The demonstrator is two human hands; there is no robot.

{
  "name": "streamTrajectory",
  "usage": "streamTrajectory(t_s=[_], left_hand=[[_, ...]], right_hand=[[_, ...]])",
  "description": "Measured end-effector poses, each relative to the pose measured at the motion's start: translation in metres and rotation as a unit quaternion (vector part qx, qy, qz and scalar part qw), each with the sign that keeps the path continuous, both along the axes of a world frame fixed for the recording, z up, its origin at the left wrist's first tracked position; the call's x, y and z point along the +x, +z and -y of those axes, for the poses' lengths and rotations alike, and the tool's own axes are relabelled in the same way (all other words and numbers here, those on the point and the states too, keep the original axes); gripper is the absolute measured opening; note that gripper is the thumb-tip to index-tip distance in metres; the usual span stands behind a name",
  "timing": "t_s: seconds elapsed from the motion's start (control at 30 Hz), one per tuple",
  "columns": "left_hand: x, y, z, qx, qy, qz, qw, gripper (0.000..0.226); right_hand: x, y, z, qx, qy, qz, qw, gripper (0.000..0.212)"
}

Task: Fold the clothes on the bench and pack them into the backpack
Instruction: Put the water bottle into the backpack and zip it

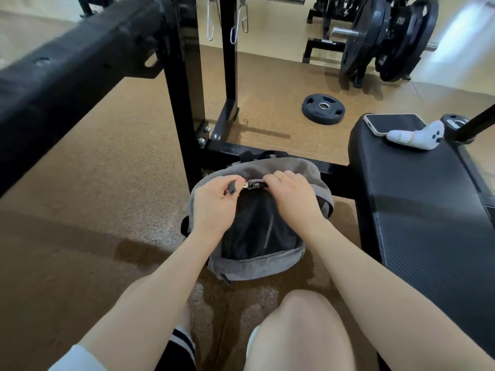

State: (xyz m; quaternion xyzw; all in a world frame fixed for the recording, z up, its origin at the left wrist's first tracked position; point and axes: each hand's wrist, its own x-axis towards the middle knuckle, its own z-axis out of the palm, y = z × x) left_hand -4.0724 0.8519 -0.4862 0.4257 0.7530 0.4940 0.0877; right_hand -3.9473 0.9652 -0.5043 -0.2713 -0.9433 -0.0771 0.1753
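Observation:
A grey backpack (257,263) with a black front panel stands on the brown floor between my knees and the rack's base bar. My left hand (214,207) pinches the dark zipper pull (232,189) at the bag's top. My right hand (292,194), a ring on one finger, grips the top edge of the bag just right of the metal zipper slider (253,185). The black padded bench (428,210) runs along the right side. No clothes show on the bench or outside the bag.
A phone (393,124) and a white controller-like object (417,136) lie at the bench's far end. A black rack frame (187,103) rises behind the bag. A weight plate (323,109) lies on the floor; loaded plates (388,38) stand at the back right.

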Motion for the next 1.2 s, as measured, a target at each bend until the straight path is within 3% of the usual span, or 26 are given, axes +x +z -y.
streamTrajectory(t_s=[0.07,0.13,0.3,0.4,0.5,0.63,0.7,0.87,1.03,1.1,1.17,1.2], left_hand=[[-0.009,-0.002,0.004,-0.003,0.043,0.051,0.998,0.017],[-0.015,-0.009,0.008,-0.026,0.072,0.117,0.99,0.018],[-0.008,-0.028,-0.014,-0.036,0.064,0.285,0.956,0.029],[-0.013,-0.043,-0.017,-0.025,0.074,0.348,0.934,0.029],[-0.012,-0.05,-0.01,-0.021,0.059,0.357,0.932,0.022],[-0.017,-0.053,-0.002,-0.006,0.07,0.382,0.921,0.014],[-0.023,-0.066,0.003,-0.025,0.092,0.375,0.922,0.016],[-0.034,-0.116,0.018,-0.139,0.13,0.322,0.927,0.018],[-0.032,-0.127,0.015,-0.306,0.076,0.095,0.944,0.016],[-0.031,-0.117,0.01,-0.233,0.064,-0.022,0.97,0.025],[-0.024,-0.097,0.002,-0.088,-0.031,-0.093,0.991,0.038],[-0.018,-0.088,-0.004,-0.057,-0.085,-0.106,0.989,0.044]], right_hand=[[0.02,0.009,-0.015,0.002,-0.036,-0.041,0.999,0.011],[0.035,0.018,-0.031,0.002,-0.089,-0.068,0.994,0.019],[0.03,0.019,-0.036,0.058,-0.183,-0.033,0.981,0.022],[0.018,0.008,-0.017,0.12,-0.056,-0.022,0.991,0.034],[-0.01,-0.006,0.004,0.128,0.081,0.01,0.988,0.034],[-0.036,-0.013,0.011,0.121,0.055,0.081,0.988,0.01],[-0.038,-0.014,0.005,0.106,0.018,0.095,0.99,0.005],[-0.027,-0.017,-0.009,0.11,-0.014,0.044,0.993,0.032],[-0.019,-0.023,-0.014,0.111,-0.051,0.017,0.992,0.017],[-0.019,-0.023,-0.013,0.092,-0.057,0.001,0.994,0.017],[-0.021,-0.02,-0.014,0.077,-0.042,-0.015,0.996,0.021],[-0.021,-0.019,-0.015,0.079,-0.019,-0.018,0.997,0.022]])
